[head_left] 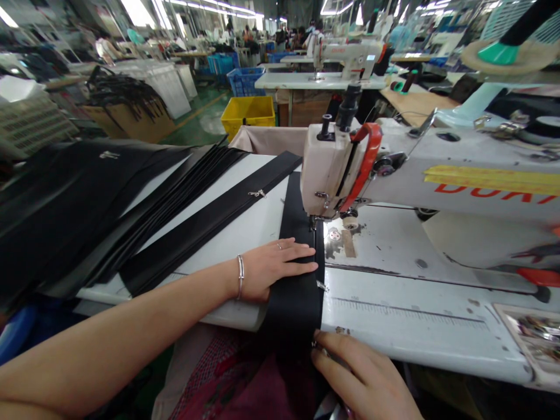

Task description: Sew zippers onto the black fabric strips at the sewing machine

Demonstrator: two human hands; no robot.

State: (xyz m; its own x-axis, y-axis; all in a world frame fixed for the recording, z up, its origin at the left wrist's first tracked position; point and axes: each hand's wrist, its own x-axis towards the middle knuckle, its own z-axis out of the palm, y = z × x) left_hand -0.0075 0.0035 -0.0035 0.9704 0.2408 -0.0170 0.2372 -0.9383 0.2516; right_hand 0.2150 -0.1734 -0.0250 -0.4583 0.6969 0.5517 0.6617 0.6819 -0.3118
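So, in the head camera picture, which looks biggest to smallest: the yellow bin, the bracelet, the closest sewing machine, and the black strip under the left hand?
1. Closest sewing machine
2. Black strip
3. Yellow bin, though it's farther away, so its real size is unsure
4. Bracelet

Above the right hand (363,373), the sewing machine (494,151) bore red letters (476,193), partly covered by yellow tape (494,177); the first looked like "DU". Nearer, the scale (409,312) had numbers too small for reading.
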